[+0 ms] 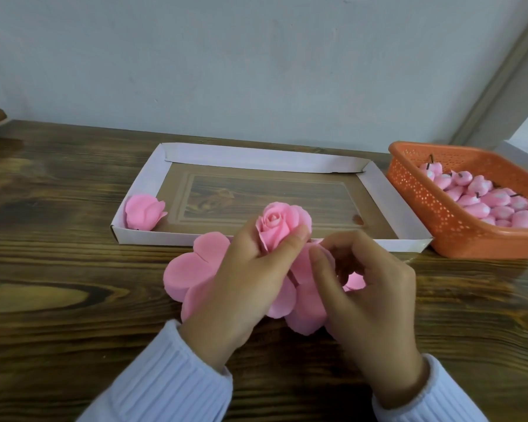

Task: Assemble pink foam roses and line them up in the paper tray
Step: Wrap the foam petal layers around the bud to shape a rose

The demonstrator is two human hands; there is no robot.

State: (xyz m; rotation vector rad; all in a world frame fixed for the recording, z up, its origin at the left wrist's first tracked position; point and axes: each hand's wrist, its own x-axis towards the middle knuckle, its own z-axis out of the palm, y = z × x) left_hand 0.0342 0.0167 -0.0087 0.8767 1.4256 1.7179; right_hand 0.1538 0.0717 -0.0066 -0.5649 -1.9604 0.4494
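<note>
1. Half-built rose [282,222]: held up over the middle of the desk [58,254], just in front of the tray's near wall, bloom facing up, tight spiral at its centre
2. Left hand [244,278]: fingers and thumb wrapped round the rose from the left and from below, thumb tip on its right flank, so it's the one carrying it
3. Right hand [368,295]: fingers curled, thumb lying on a pink petal just under the rose; can't tell whether it pinches that petal or only touches it
4. Loose petal sheets [195,269]: flat scalloped pink foam on the desk under both hands, spreading out left of the left hand and toward the near edge
5. Paper tray [141,185]: white, shallow, toward the desk's far edge, long side along the wall [256,71]
6. Finished rose [145,216]: in the tray's near-left corner, against the left wall, lying tilted
7. Orange basket [421,193]: perforated plastic, just beside the tray's right wall at the desk's right edge, holding a heap of pink buds [485,205], some with dark stubs sticking out
8. Pale ribbed sleeves [165,376] come in over the desk's near edge
</note>
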